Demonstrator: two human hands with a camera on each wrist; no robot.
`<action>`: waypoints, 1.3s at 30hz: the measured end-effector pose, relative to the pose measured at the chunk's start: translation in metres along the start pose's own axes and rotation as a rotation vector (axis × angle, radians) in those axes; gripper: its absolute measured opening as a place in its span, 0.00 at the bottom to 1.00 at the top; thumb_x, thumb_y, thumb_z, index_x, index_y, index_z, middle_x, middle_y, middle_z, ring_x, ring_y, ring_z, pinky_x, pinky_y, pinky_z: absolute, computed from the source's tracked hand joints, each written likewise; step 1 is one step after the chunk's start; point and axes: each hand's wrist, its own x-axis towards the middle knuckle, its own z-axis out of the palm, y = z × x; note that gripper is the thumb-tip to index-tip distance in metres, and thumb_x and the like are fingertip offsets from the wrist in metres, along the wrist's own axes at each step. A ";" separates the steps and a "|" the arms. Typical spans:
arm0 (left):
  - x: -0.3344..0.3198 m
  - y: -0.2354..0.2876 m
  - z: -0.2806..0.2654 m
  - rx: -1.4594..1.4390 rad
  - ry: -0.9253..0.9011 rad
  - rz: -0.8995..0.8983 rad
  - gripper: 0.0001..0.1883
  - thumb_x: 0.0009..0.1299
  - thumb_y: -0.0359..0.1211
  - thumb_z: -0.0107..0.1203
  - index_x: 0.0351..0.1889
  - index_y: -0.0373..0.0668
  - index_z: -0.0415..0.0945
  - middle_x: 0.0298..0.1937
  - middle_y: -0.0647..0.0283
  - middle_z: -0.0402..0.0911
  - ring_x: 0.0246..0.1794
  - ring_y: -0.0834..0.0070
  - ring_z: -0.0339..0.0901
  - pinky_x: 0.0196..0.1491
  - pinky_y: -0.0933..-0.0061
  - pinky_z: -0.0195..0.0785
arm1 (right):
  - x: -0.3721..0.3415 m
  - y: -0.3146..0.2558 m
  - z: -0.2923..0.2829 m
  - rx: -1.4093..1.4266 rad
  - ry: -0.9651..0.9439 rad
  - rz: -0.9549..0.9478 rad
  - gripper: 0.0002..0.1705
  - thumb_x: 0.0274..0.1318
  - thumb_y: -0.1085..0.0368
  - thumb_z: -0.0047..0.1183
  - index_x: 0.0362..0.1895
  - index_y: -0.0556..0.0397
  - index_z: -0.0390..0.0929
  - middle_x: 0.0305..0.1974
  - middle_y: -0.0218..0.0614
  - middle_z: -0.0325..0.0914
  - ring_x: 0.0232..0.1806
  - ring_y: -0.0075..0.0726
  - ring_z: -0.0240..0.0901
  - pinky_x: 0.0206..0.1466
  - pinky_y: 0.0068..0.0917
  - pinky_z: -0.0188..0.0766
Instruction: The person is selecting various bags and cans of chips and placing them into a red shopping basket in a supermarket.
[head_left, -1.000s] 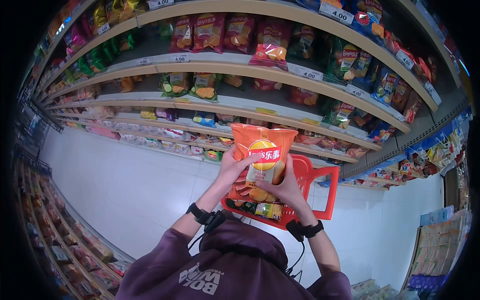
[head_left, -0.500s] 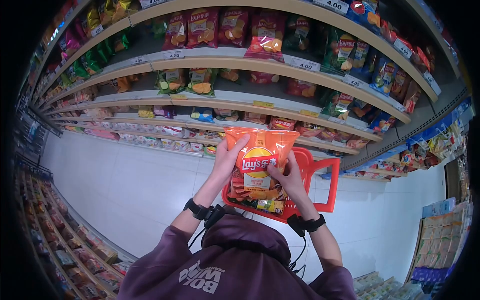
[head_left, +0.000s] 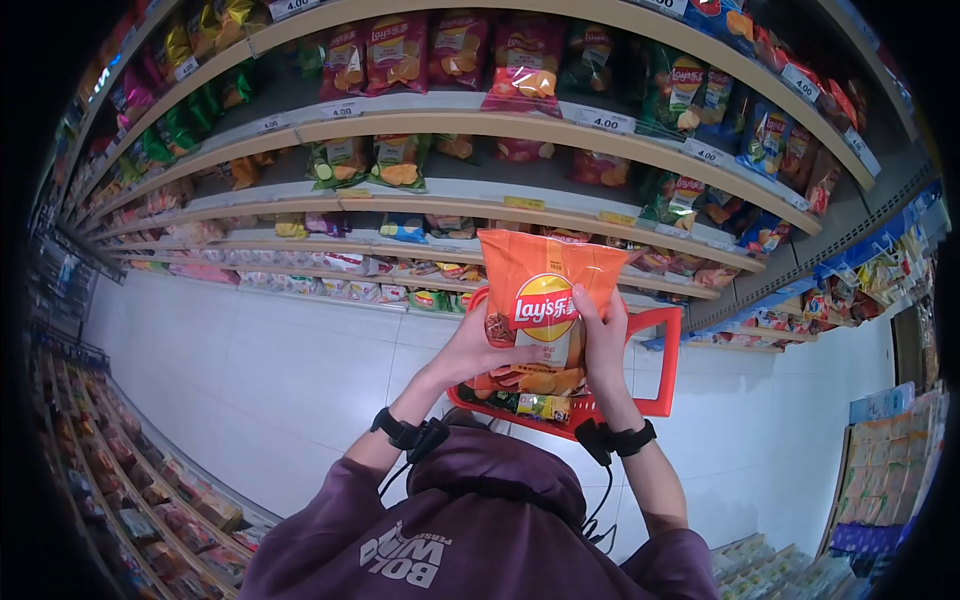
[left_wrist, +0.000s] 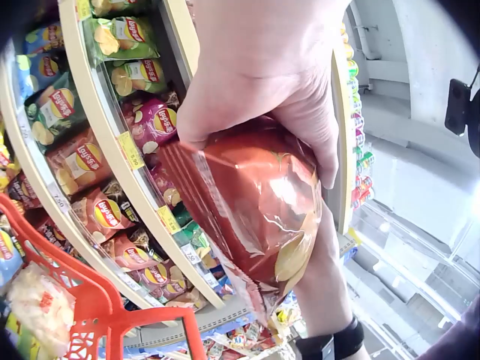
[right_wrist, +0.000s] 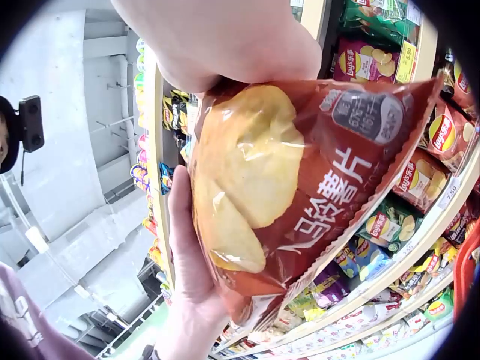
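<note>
While the left hand (head_left: pixel 472 352) and right hand (head_left: pixel 606 347) grip its left and right sides, the orange chip bag (head_left: pixel 545 315) is held above the red basket (head_left: pixel 672 365); probably light, slick and crushable, best pinched by its far seal.

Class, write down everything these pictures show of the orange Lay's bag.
The orange Lay's bag is puffed, glossy and plastic-looking, flat along its top edge, no tear visible. A yellow disc, red banner and food pictures mark its front; the right wrist view shows printed chips, white lettering. The left hand and right hand hold its sides. It partly hides the red basket.
</note>
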 end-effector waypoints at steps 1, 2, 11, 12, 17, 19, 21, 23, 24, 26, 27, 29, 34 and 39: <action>0.000 0.001 0.001 -0.025 -0.002 -0.029 0.35 0.55 0.29 0.71 0.60 0.38 0.66 0.57 0.62 0.75 0.56 0.76 0.73 0.59 0.71 0.67 | 0.003 0.003 -0.003 -0.055 0.006 -0.020 0.18 0.62 0.61 0.56 0.51 0.58 0.70 0.45 0.35 0.78 0.44 0.22 0.74 0.49 0.21 0.70; 0.000 0.002 0.001 -0.011 -0.004 -0.042 0.35 0.55 0.28 0.71 0.60 0.38 0.65 0.56 0.62 0.76 0.56 0.76 0.73 0.59 0.70 0.67 | 0.004 0.001 -0.003 -0.003 0.023 -0.024 0.18 0.61 0.62 0.56 0.50 0.58 0.70 0.45 0.35 0.78 0.44 0.22 0.74 0.48 0.21 0.70; -0.007 -0.001 -0.002 0.009 -0.049 -0.056 0.35 0.54 0.29 0.71 0.60 0.37 0.66 0.56 0.61 0.77 0.57 0.74 0.74 0.61 0.70 0.66 | 0.019 -0.018 -0.020 -0.003 -0.055 -0.036 0.16 0.57 0.65 0.60 0.46 0.59 0.73 0.41 0.37 0.80 0.40 0.24 0.77 0.46 0.21 0.72; -0.007 -0.004 -0.004 0.012 -0.043 -0.056 0.35 0.54 0.29 0.72 0.60 0.37 0.66 0.56 0.61 0.77 0.57 0.74 0.74 0.61 0.69 0.66 | 0.019 -0.019 -0.021 0.012 -0.051 -0.034 0.16 0.57 0.65 0.60 0.45 0.59 0.73 0.41 0.37 0.81 0.40 0.24 0.77 0.46 0.21 0.72; -0.006 -0.005 -0.005 0.061 -0.039 -0.056 0.38 0.52 0.28 0.71 0.61 0.37 0.64 0.57 0.60 0.76 0.57 0.74 0.74 0.60 0.69 0.66 | 0.018 -0.021 -0.023 0.049 -0.051 -0.025 0.12 0.56 0.67 0.61 0.42 0.57 0.74 0.41 0.35 0.80 0.44 0.22 0.75 0.47 0.19 0.70; -0.006 -0.007 -0.008 0.145 -0.037 -0.046 0.38 0.53 0.30 0.72 0.61 0.37 0.64 0.57 0.60 0.76 0.56 0.74 0.74 0.60 0.69 0.66 | 0.024 -0.019 -0.027 -0.015 -0.063 -0.129 0.14 0.55 0.67 0.61 0.43 0.58 0.75 0.43 0.37 0.80 0.45 0.23 0.75 0.48 0.19 0.69; -0.007 -0.010 -0.010 0.279 -0.001 -0.004 0.38 0.51 0.37 0.73 0.59 0.38 0.68 0.54 0.58 0.79 0.54 0.71 0.77 0.58 0.69 0.68 | 0.029 -0.021 -0.036 -0.341 -0.110 -0.334 0.15 0.55 0.66 0.61 0.46 0.57 0.75 0.45 0.38 0.79 0.46 0.24 0.75 0.49 0.20 0.69; -0.008 -0.010 -0.011 0.411 0.009 0.002 0.38 0.50 0.41 0.73 0.58 0.38 0.70 0.51 0.57 0.81 0.52 0.68 0.79 0.56 0.68 0.69 | 0.032 -0.022 -0.045 -0.576 -0.199 -0.435 0.18 0.53 0.65 0.62 0.48 0.55 0.77 0.45 0.36 0.79 0.44 0.25 0.75 0.48 0.20 0.70; -0.009 -0.010 -0.011 0.476 -0.003 -0.015 0.38 0.50 0.42 0.73 0.57 0.39 0.70 0.49 0.56 0.81 0.51 0.67 0.79 0.55 0.68 0.70 | 0.028 -0.023 -0.042 -0.558 -0.241 -0.347 0.18 0.53 0.64 0.62 0.48 0.56 0.77 0.43 0.35 0.79 0.43 0.24 0.75 0.48 0.20 0.70; -0.008 -0.010 -0.011 0.558 -0.033 -0.019 0.38 0.49 0.43 0.73 0.57 0.39 0.70 0.47 0.55 0.82 0.49 0.65 0.80 0.54 0.67 0.71 | 0.018 -0.032 -0.027 -0.518 -0.319 -0.176 0.18 0.52 0.64 0.63 0.46 0.56 0.78 0.41 0.33 0.79 0.42 0.24 0.75 0.48 0.20 0.69; -0.009 -0.011 -0.009 0.573 -0.049 -0.008 0.39 0.49 0.44 0.73 0.57 0.39 0.70 0.46 0.55 0.82 0.48 0.64 0.81 0.54 0.67 0.71 | 0.014 -0.033 -0.019 -0.501 -0.301 -0.240 0.14 0.51 0.65 0.63 0.41 0.57 0.78 0.34 0.31 0.77 0.37 0.24 0.73 0.44 0.19 0.69; -0.009 -0.014 -0.007 0.574 -0.076 -0.009 0.39 0.49 0.44 0.73 0.57 0.39 0.71 0.46 0.54 0.83 0.47 0.63 0.81 0.53 0.66 0.71 | 0.017 -0.025 -0.019 -0.561 -0.296 -0.329 0.11 0.52 0.66 0.63 0.37 0.58 0.78 0.31 0.32 0.75 0.34 0.24 0.72 0.42 0.21 0.69; -0.012 -0.017 -0.004 0.520 -0.056 -0.040 0.40 0.48 0.45 0.73 0.58 0.38 0.70 0.46 0.55 0.83 0.47 0.64 0.81 0.53 0.67 0.71 | 0.020 -0.016 -0.018 -0.601 -0.159 -0.410 0.08 0.52 0.69 0.60 0.31 0.60 0.75 0.27 0.33 0.72 0.30 0.26 0.68 0.36 0.21 0.65; -0.010 -0.013 0.001 0.544 -0.033 -0.060 0.37 0.50 0.39 0.74 0.57 0.36 0.70 0.48 0.58 0.82 0.48 0.73 0.79 0.54 0.70 0.70 | 0.030 -0.003 -0.029 -0.401 -0.098 -0.242 0.09 0.59 0.66 0.58 0.32 0.60 0.75 0.27 0.27 0.75 0.27 0.16 0.67 0.34 0.18 0.66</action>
